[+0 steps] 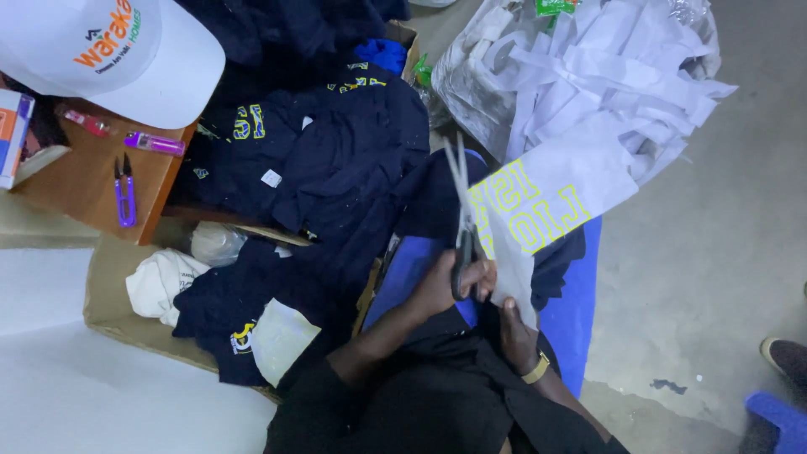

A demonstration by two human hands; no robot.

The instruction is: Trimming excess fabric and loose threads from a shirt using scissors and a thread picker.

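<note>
Far left: a white cap [126, 50] with a coloured logo, resting over the far corner of a brown wooden surface [80, 181]. On that surface: a pink lighter [155, 144], a small red item beside it, and purple thread snips [124, 192]; the edge of a box shows at the frame's left margin. Near left, on the floor: flattened brown cardboard [105, 294] carrying a bundle of cream cloth [160, 282] and one dark navy garment with a pale backing sheet lying on it. Centre: a heap of navy shirts [336, 160] with yellow lettering, spilling from far to near. Centre, near: the left hand [441, 282], closed through the handles of grey scissors [461, 227], blades parted and pointing far. Just right of it: the right hand [514, 332], a yellow band at the wrist, gripping the near edge of a white transfer sheet [546, 197] printed with yellow outlined letters; the scissors meet this sheet at its left side. The sheet is held above a blue mat [580, 286]. Far right: a large pile of white paper offcuts [605, 76] in a pale bag. Right: bare grey floor [714, 252], a shoe toe and a blue object at the near corner. Progress, judged: many strips are already trimmed away; the held sheet is uncut around most of its lettering.
</note>
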